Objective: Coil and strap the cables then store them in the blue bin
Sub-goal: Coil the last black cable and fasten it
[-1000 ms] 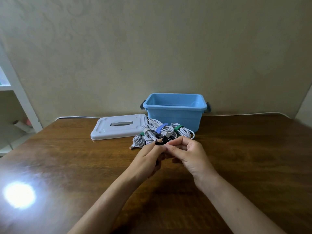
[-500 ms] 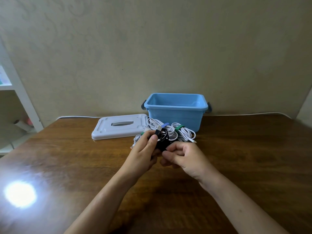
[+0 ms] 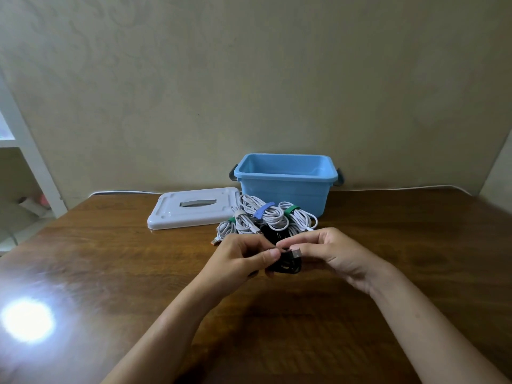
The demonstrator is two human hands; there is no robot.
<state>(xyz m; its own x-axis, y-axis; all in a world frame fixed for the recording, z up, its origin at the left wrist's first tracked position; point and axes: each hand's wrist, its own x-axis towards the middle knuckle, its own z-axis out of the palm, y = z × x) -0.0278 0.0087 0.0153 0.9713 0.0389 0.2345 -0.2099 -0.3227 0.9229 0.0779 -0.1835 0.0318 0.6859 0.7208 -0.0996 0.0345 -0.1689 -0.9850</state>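
Note:
A small black cable coil (image 3: 288, 263) with a metal USB plug sits between both hands above the table. My left hand (image 3: 238, 261) pinches its left side with thumb and fingers. My right hand (image 3: 329, 252) grips its right side, fingers curled over the plug end. Behind them lies a pile of white coiled cables (image 3: 266, 217) bound with blue and green straps. The open blue bin (image 3: 285, 180) stands against the wall just behind the pile; its inside looks empty.
The bin's pale grey lid (image 3: 191, 207) lies flat to the left of the bin. A white shelf frame (image 3: 25, 151) stands at the far left. Bright glare marks the wooden table (image 3: 110, 273) at the lower left.
The black coil has come down and toward me from in front of the white pile. Both hands shifted their grip, and the plug now points right by my right fingers.

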